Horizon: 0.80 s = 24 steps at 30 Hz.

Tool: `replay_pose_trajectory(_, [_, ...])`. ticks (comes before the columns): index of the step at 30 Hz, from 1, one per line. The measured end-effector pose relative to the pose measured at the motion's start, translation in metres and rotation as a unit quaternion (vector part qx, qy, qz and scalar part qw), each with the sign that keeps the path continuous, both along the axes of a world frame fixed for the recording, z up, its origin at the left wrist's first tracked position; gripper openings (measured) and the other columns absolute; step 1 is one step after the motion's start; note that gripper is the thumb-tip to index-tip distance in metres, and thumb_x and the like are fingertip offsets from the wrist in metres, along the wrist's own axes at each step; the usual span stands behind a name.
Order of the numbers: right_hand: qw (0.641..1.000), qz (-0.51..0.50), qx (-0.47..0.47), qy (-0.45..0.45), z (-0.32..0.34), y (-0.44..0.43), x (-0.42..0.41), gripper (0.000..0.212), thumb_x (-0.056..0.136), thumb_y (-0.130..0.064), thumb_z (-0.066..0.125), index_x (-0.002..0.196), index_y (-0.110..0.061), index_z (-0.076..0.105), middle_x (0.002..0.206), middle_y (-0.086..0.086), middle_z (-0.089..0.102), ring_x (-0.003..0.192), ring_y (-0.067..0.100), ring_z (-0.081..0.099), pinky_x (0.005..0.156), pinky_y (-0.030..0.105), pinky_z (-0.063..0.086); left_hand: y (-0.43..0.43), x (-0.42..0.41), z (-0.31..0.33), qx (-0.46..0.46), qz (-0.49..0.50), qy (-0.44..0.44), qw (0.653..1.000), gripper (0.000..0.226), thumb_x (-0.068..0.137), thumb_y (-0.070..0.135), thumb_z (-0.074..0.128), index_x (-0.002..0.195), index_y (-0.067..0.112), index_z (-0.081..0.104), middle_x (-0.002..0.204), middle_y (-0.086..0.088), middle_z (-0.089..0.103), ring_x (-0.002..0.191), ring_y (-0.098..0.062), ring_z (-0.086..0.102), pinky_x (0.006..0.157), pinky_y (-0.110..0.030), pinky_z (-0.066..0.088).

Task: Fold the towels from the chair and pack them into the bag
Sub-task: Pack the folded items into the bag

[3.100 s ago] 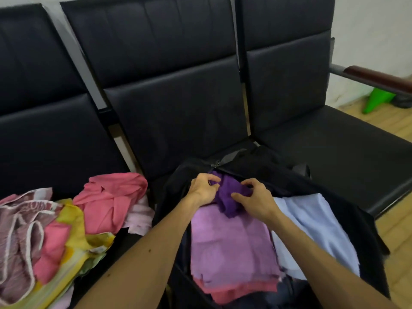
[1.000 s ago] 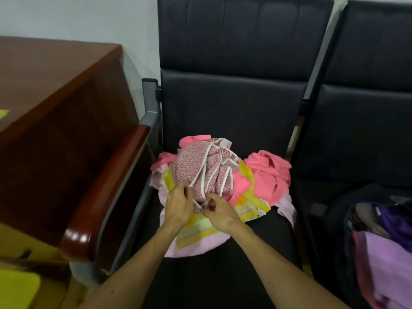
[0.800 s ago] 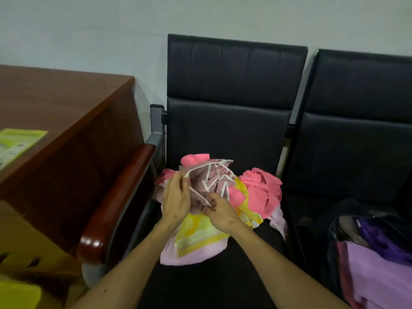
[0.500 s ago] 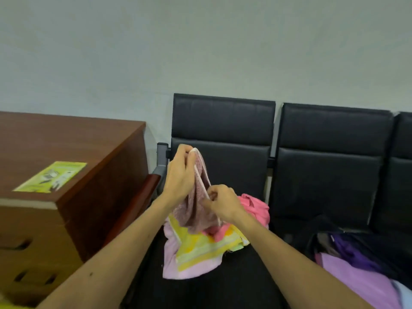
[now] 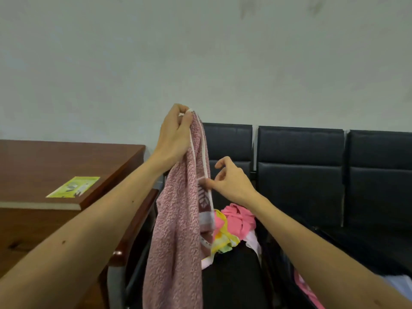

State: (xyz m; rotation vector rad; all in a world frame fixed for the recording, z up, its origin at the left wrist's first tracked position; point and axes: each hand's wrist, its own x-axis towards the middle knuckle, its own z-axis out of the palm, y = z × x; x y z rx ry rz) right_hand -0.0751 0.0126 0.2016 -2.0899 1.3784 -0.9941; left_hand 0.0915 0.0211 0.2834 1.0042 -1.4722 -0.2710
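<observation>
Pink towel: mottled terry with a white trim, hanging lengthwise in front of me, held up above the chair seat; its lower end drops out of view at the bottom.
Left hand: raised high, fingers and thumb pinching the towel's top corner by the white trim.
Right hand: lower down, thumb and forefinger nipping the trimmed right edge partway along; my other fingers curl loosely away from the cloth.
Chair: black, leftmost of three in a row. On its seat lies the pile of towels, bright pink on top with yellow and pale pink under it, just behind the hanging towel.
Bag: dark, on the next seat to the right, partly hidden by my right forearm. Inside I see a pink cloth and a pale blue cloth (how full it is I cannot tell).
Edges: a wooden armrest runs close along the towel's left side. Just beyond it stands a brown desk with a green leaflet on top.
Open room: the plain wall rises behind my hands above the chair backs, and black seat shows in front of the pile.
</observation>
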Motion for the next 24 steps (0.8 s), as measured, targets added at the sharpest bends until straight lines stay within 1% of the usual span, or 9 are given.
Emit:
replay_pose_trajectory(4, [0.993,0.029,0.025,0.114,-0.007,0.019,-0.011,0.016,0.084,-0.027,0.069,0.076,-0.023,0.056,0.072,-0.008,0.060,0.067,0.015,0.058,0.061,0.033,0.045,0.028,-0.005,0.019,-0.012,-0.014,-0.001,1.000,0.023,0.107,0.029,0.040,0.107,0.010,0.053,0.083,-0.001,0.056,0.069,-0.010,0.051,0.065,-0.025,0.041])
replay_pose_trajectory(6, [0.990,0.048,0.068,0.112,-0.015,0.026,-0.022,0.005,0.088,-0.025,0.063,0.086,-0.020,0.064,0.083,-0.003,0.070,0.074,0.018,0.067,0.066,0.038,0.053,0.039,-0.005,0.024,-0.010,-0.008,-0.001,1.000,0.021,0.107,0.028,0.039,0.105,0.012,0.052,0.082,0.003,0.056,0.066,-0.004,0.052,0.064,-0.022,0.041])
replay_pose_trajectory(9, [0.990,0.005,0.046,0.135,-0.018,0.032,-0.042,0.017,0.093,-0.016,0.047,0.093,-0.009,0.063,0.094,0.009,0.070,0.086,0.029,0.065,0.070,0.039,0.049,0.052,-0.006,0.025,-0.006,0.002,0.002,1.000,0.019,0.107,0.026,0.037,0.099,0.015,0.051,0.081,0.006,0.052,0.061,0.005,0.048,0.059,-0.015,0.039])
replay_pose_trajectory(12, [0.994,-0.068,-0.014,0.084,-0.001,0.038,-0.063,0.024,0.094,-0.007,0.040,0.074,-0.010,0.053,0.079,0.008,0.061,0.075,0.023,0.054,0.064,0.035,0.039,0.070,-0.004,0.021,0.004,0.064,-0.030,0.998,0.029,0.106,0.021,0.032,0.080,0.017,0.047,0.080,0.005,0.047,0.072,-0.010,0.046,0.062,-0.026,0.033])
replay_pose_trajectory(15, [0.986,-0.116,-0.042,-0.113,0.043,0.054,-0.082,0.030,0.095,-0.008,0.038,0.067,-0.016,0.044,0.065,0.005,0.042,0.061,0.015,0.037,0.052,0.030,0.027,0.088,0.003,-0.003,0.150,0.121,-0.355,0.915,0.039,0.104,0.026,0.036,0.067,0.015,0.045,0.079,-0.005,0.051,0.082,-0.028,0.053,0.067,-0.033,0.031])
replay_pose_trajectory(17, [0.994,-0.068,-0.023,-0.086,0.073,0.072,-0.084,0.033,0.098,-0.015,0.039,0.066,-0.019,0.038,0.065,0.005,0.036,0.058,0.015,0.034,0.051,0.029,0.026,0.095,0.005,-0.023,0.254,0.097,-0.486,0.831,0.028,0.098,0.039,0.051,0.082,0.016,0.058,0.090,-0.006,0.065,0.088,-0.027,0.062,0.076,-0.035,0.047])
replay_pose_trajectory(18, [0.999,-0.028,-0.011,-0.023,0.083,0.082,-0.079,0.034,0.099,-0.017,0.039,0.065,-0.018,0.036,0.067,0.005,0.036,0.059,0.016,0.033,0.053,0.030,0.027,0.099,0.005,-0.028,0.255,0.059,-0.462,0.848,0.021,0.093,0.041,0.062,0.097,0.020,0.062,0.097,-0.002,0.068,0.090,-0.021,0.064,0.083,-0.035,0.051])
replay_pose_trajectory(21, [0.990,0.071,0.021,0.121,0.090,0.099,-0.054,0.031,0.097,-0.014,0.042,0.069,-0.003,0.052,0.072,0.006,0.047,0.065,0.018,0.039,0.060,0.032,0.034,0.107,-0.011,-0.023,0.181,-0.149,-0.242,0.942,0.080,0.068,0.045,0.084,0.137,0.035,0.045,0.118,0.011,0.061,0.107,-0.005,0.062,0.094,-0.026,0.051])
replay_pose_trajectory(24, [0.981,0.140,0.102,0.092,0.079,0.104,-0.036,0.029,0.099,-0.010,0.044,0.091,0.004,0.069,0.094,-0.019,0.063,0.077,0.012,0.064,0.069,0.027,0.050,0.112,-0.034,-0.025,0.163,-0.254,-0.202,0.932,0.112,0.061,0.037,0.090,0.150,0.043,0.022,0.127,0.022,0.050,0.115,0.005,0.058,0.092,-0.019,0.052])
